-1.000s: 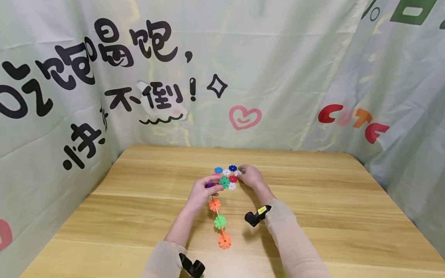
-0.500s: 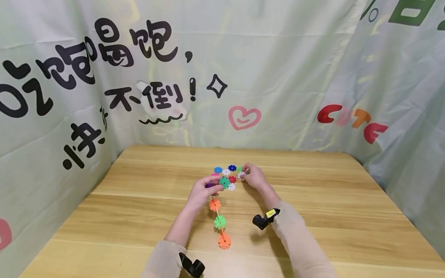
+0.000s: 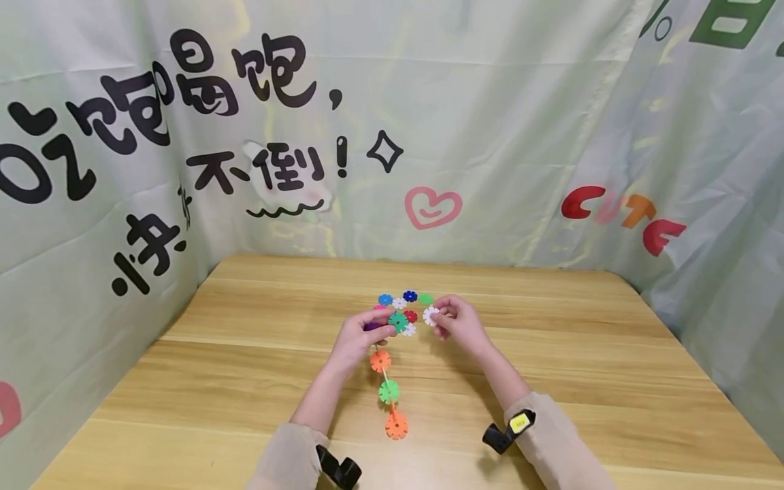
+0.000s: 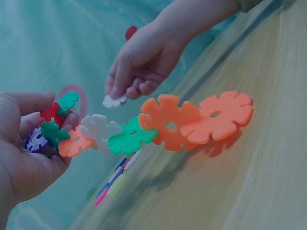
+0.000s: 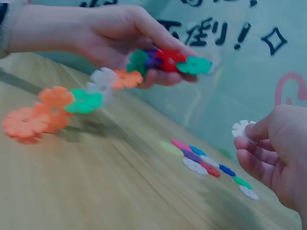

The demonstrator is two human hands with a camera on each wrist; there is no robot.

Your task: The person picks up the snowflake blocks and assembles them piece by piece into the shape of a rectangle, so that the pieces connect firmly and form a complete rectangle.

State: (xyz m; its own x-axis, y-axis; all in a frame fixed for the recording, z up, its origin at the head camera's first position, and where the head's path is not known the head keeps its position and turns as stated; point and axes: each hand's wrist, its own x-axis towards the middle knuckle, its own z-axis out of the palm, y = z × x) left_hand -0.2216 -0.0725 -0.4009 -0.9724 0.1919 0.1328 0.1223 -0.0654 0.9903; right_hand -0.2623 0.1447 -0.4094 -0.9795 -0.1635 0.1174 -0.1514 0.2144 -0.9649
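My left hand (image 3: pixel 361 337) grips the upper end of a chain of interlocking plastic snowflake discs, where red, purple and green pieces cluster, best seen in the right wrist view. From there the chain slants down through a clear-looking disc (image 4: pixel 100 133) and a green disc (image 4: pixel 132 136) to orange discs (image 4: pixel 216 117) at its low end, close to the tabletop. Pinched between the thumb and fingers of my right hand (image 3: pixel 462 325) is a white snowflake disc (image 5: pixel 241 128). It is held to the right of the chain's green tip (image 3: pixel 398 322), apart from it.
Beyond my hands, several loose snowflake discs (image 5: pixel 210 168) in mixed colours lie flat on the wooden table (image 3: pixel 582 381). A printed curtain (image 3: pixel 490 122) hangs behind the table and along its sides. Each wrist carries a small black camera (image 3: pixel 497 439).
My right hand has picked up a white disc from among the loose ones, then drawn back slightly toward me and right, lifting it. The left hand and its chain stay nearly still.
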